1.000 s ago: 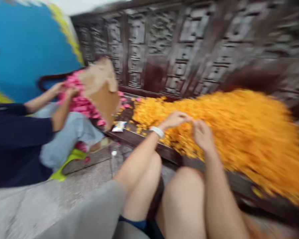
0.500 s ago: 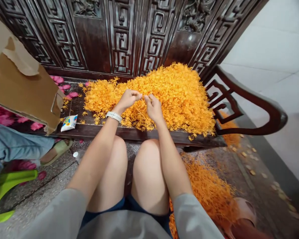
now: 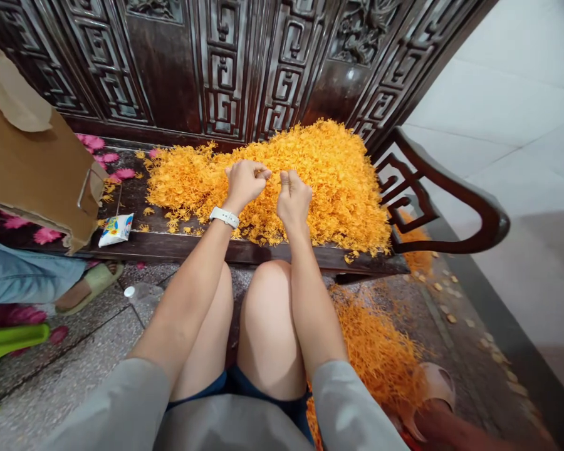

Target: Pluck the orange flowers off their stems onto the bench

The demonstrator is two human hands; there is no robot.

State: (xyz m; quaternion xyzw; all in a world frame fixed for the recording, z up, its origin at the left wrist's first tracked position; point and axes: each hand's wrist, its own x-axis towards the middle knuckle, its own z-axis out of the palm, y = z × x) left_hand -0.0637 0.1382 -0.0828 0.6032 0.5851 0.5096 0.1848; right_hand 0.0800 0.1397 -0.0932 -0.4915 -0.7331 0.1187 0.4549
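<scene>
A large heap of small yellow-orange flower pieces (image 3: 329,181), with thin, spiky petals, lies on the dark wooden bench (image 3: 197,247). Above the heap's front, my left hand (image 3: 245,186), with a white watch (image 3: 224,217) on its wrist, is closed in a pinch. Just to its right, my right hand (image 3: 294,199) is pinched too, thumb against forefinger. A small gap separates the fingertips of both hands. Whatever sits in either pinch is too small to make out against the flower pieces.
Left on the bench stand a cardboard box (image 3: 32,169), a small white-and-blue packet (image 3: 116,230) and pink flowers (image 3: 125,173). A curved armrest (image 3: 479,219) bounds the right. Orange strands (image 3: 371,344) cover the floor beside my leg. A bottle (image 3: 143,294) and another person's foot (image 3: 89,288) are at left.
My hands have drawn slightly apart, the right one moving away from the left. Both stay pinched. The view has shifted a little, so the bench and box appear further left.
</scene>
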